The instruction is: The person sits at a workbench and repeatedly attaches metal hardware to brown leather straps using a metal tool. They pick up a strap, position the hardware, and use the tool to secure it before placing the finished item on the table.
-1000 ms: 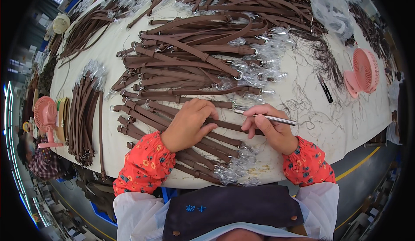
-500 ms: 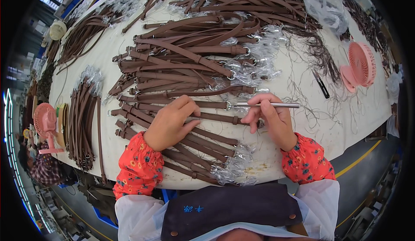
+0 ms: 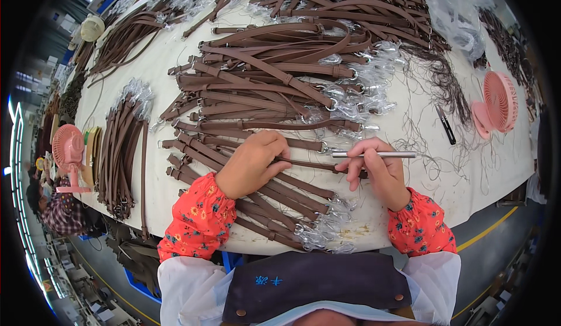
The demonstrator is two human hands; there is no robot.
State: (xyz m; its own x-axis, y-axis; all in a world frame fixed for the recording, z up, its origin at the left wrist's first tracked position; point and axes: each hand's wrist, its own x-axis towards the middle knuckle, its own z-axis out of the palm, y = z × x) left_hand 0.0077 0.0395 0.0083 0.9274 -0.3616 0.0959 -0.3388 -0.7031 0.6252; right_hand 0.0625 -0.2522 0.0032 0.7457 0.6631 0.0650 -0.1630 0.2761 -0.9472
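My left hand (image 3: 252,163) is closed, its thumb and fingertips pinching a narrow brown strap (image 3: 318,165). That strap runs rightward, turned nearly on its edge, to the fingers of my right hand (image 3: 381,173). A slim silver metal rod-shaped tool (image 3: 397,155) lies across my right hand, gripped between thumb and fingers, its thin tip pointing left. Just beyond the tip is the metal ring at the end of another brown strap (image 3: 304,144). My right fingertips partly hide the held strap's end. More brown straps (image 3: 295,194) lie under and nearer than my left hand.
A large heap of brown straps (image 3: 269,86) with plastic-wrapped metal ends (image 3: 374,80) covers the middle. Another bundle (image 3: 120,151) lies left. Pink fans (image 3: 499,101) stand at both sides. Black-handled snips (image 3: 445,125) and loose dark threads (image 3: 438,77) lie on the right.
The strap between my hands has turned from its flat face onto its edge. The whole scene sits slightly farther right in view. Both hands keep their holds.
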